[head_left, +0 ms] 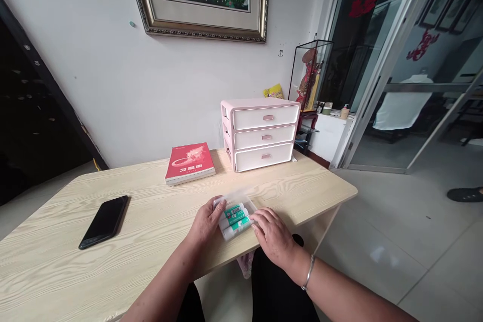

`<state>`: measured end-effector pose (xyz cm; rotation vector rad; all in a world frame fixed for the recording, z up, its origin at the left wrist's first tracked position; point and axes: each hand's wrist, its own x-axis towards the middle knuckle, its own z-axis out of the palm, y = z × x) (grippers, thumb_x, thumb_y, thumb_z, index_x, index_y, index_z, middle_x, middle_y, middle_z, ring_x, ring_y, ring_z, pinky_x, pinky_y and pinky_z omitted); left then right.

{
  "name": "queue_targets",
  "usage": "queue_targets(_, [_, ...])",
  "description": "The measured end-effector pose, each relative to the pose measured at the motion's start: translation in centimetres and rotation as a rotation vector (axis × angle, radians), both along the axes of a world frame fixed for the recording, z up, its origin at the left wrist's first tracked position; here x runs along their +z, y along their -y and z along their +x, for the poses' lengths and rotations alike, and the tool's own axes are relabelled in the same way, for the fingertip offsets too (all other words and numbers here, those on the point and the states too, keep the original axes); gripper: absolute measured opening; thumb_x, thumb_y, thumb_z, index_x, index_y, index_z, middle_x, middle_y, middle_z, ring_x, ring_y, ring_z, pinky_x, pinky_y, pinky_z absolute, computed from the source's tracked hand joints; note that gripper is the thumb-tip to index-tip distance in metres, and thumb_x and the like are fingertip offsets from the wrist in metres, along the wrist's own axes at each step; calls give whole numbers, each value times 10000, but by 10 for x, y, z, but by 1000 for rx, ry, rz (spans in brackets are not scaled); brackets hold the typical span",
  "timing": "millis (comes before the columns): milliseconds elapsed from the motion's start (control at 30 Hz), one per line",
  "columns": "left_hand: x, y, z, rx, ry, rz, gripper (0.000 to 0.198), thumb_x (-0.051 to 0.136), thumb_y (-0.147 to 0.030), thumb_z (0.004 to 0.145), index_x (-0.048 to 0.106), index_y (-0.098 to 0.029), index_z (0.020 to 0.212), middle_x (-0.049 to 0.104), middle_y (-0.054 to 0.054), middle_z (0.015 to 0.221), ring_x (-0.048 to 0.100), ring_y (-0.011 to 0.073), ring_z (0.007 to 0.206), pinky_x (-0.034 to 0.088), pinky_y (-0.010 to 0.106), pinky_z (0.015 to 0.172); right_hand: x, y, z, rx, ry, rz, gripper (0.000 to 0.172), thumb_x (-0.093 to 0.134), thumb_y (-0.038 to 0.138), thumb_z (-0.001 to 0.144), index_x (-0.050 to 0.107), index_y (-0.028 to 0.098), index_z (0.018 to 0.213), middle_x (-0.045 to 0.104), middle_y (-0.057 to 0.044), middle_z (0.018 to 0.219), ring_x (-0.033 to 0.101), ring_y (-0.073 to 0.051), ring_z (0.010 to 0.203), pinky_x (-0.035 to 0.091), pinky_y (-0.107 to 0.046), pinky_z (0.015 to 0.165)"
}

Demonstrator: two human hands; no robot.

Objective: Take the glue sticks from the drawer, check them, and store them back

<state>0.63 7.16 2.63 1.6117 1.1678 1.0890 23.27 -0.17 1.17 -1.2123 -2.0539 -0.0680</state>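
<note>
A small clear plastic box (237, 200) lies on the wooden table (151, 221) near its front edge. Inside it are white glue sticks with green labels (235, 220). My left hand (206, 222) curls round the box's left side. On the right side my right hand (272, 235), with a silver bracelet on its wrist, presses its fingertips against the box. Both hands hold the box between them.
A pink three-drawer organiser (261, 134) with all drawers shut stands at the table's back. A red book (189, 162) lies left of it. A black phone (104, 221) lies face up at the left. A glass door is on the right.
</note>
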Motion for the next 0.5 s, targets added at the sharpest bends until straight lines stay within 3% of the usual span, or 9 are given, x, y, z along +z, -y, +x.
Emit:
queue_targets(100, [1, -18, 5, 94, 142, -120, 511, 609, -631, 815, 640, -161, 1014, 702, 105, 1008, 697, 239, 818, 545, 369, 756, 5, 2, -3, 20, 44, 19, 207, 499, 115, 939, 650, 225, 1030, 678, -54, 960, 562, -248, 1089, 457, -441, 1001])
queue_targets(200, [0, -35, 11, 111, 215, -126, 512, 621, -648, 794, 605, -166, 965, 688, 94, 981, 690, 209, 754, 549, 338, 679, 17, 3, -6, 35, 71, 14, 190, 497, 146, 955, 672, 220, 957, 684, -52, 869, 575, -248, 1031, 448, -432, 947])
queue_targets(367, [-4, -50, 25, 70, 324, -103, 504, 657, -641, 767, 614, -170, 940, 689, 49, 839, 672, 183, 716, 543, 336, 720, 50, -6, -14, 87, 126, -129, 237, 449, 203, 984, 683, 226, 1008, 707, -70, 981, 603, -228, 996, 426, -388, 936])
queue_targets(500, [-4, -53, 27, 21, 353, -112, 553, 648, -634, 785, 638, -163, 1075, 715, 78, 903, 687, 217, 837, 529, 371, 816, 61, -30, -21, 117, 165, -303, 182, 530, 194, 925, 681, 224, 1020, 708, -69, 1022, 631, -223, 969, 447, -335, 889])
